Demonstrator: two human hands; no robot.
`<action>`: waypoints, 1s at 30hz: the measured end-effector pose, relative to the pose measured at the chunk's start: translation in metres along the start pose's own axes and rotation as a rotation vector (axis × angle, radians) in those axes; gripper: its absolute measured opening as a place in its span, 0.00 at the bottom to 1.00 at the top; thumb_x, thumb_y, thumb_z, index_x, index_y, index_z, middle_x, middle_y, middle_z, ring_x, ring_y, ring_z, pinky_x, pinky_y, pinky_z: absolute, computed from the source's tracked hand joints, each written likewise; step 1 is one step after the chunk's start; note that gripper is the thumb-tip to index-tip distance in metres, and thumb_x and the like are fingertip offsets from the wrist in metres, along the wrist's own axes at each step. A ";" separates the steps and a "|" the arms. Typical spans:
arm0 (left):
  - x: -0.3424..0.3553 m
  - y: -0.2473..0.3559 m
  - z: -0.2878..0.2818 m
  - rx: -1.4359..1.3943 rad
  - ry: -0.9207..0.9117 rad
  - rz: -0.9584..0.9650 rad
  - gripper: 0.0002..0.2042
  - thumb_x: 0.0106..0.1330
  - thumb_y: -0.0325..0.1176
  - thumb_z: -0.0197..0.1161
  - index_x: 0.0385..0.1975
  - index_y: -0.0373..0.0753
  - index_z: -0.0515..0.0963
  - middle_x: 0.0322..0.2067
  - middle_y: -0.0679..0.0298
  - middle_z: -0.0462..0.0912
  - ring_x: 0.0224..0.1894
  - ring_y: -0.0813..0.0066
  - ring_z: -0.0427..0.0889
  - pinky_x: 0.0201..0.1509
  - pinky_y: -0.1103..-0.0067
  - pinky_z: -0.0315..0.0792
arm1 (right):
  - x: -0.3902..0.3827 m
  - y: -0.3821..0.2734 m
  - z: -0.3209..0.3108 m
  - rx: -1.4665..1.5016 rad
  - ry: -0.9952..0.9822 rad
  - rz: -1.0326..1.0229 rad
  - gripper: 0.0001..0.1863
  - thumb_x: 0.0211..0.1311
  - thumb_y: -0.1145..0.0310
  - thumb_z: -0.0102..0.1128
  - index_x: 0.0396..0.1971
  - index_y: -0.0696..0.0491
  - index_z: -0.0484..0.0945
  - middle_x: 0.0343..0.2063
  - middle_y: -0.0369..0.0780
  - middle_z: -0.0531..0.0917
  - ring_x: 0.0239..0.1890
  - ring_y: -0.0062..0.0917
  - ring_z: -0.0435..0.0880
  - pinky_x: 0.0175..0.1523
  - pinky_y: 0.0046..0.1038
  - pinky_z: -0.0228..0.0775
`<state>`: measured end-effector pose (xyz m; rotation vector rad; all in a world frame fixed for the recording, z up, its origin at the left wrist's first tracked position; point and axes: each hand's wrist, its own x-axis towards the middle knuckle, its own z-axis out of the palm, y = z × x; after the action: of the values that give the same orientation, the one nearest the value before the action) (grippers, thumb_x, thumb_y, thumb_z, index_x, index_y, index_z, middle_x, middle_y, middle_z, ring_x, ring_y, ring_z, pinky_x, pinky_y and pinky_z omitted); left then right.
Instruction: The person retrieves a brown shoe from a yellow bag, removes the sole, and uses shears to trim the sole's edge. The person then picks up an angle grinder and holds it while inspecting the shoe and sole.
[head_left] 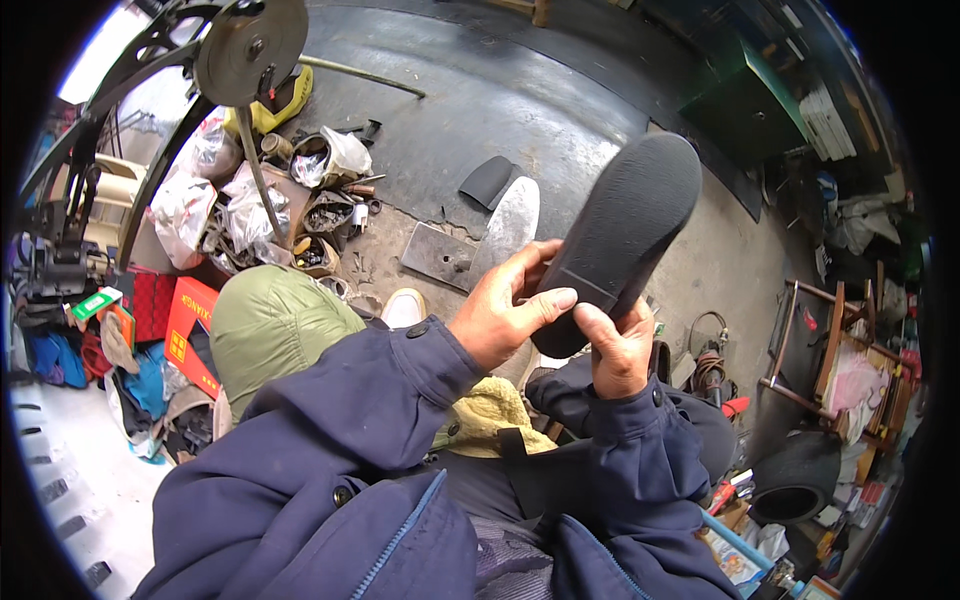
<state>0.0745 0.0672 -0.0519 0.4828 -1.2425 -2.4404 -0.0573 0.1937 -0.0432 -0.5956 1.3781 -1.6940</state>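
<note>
Both hands grip a black shoe sole (635,215), held up and tilted with its broad toe end away from me. A straight line crosses it near the heel. My left hand (508,305) pinches the left edge, thumb on the upper face near the heel. On the heel's right side, my right hand (618,345) is closed with its thumb on the same face. Beyond my left hand stands a worn metal foot-shaped plate (515,212), beside a flat metal slab (432,255) with a hole. A black rubber piece (488,182) lies behind it.
Several plastic bags (185,225) and tins of small parts crowd the left, below a machine's round wheel (250,50). A red box (190,335) stands by my green-covered knee. A tyre (795,478), a wooden frame (832,350) and a green cabinet (745,105) line the right.
</note>
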 end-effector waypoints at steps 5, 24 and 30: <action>0.003 -0.002 -0.007 0.011 -0.064 -0.081 0.27 0.71 0.33 0.62 0.67 0.31 0.66 0.58 0.59 0.78 0.61 0.72 0.74 0.68 0.75 0.65 | -0.003 -0.002 0.000 0.017 -0.022 0.039 0.21 0.63 0.76 0.68 0.56 0.60 0.77 0.49 0.40 0.85 0.51 0.23 0.83 0.60 0.27 0.72; 0.008 -0.004 -0.009 -0.223 -0.006 -0.132 0.26 0.64 0.29 0.68 0.62 0.36 0.71 0.53 0.62 0.81 0.56 0.73 0.79 0.63 0.73 0.72 | 0.003 0.000 0.002 0.043 0.039 0.004 0.31 0.58 0.68 0.74 0.60 0.59 0.72 0.55 0.40 0.79 0.56 0.25 0.78 0.61 0.28 0.70; 0.008 -0.009 -0.004 -0.287 0.141 -0.035 0.21 0.66 0.23 0.64 0.59 0.39 0.73 0.51 0.60 0.83 0.54 0.68 0.82 0.63 0.70 0.74 | -0.005 -0.013 0.007 -0.785 0.186 -0.403 0.32 0.48 0.68 0.79 0.54 0.58 0.76 0.47 0.43 0.79 0.46 0.31 0.80 0.50 0.29 0.73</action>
<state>0.0680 0.0655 -0.0627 0.5848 -0.8175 -2.5099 -0.0538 0.1944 -0.0284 -1.2404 2.1876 -1.4834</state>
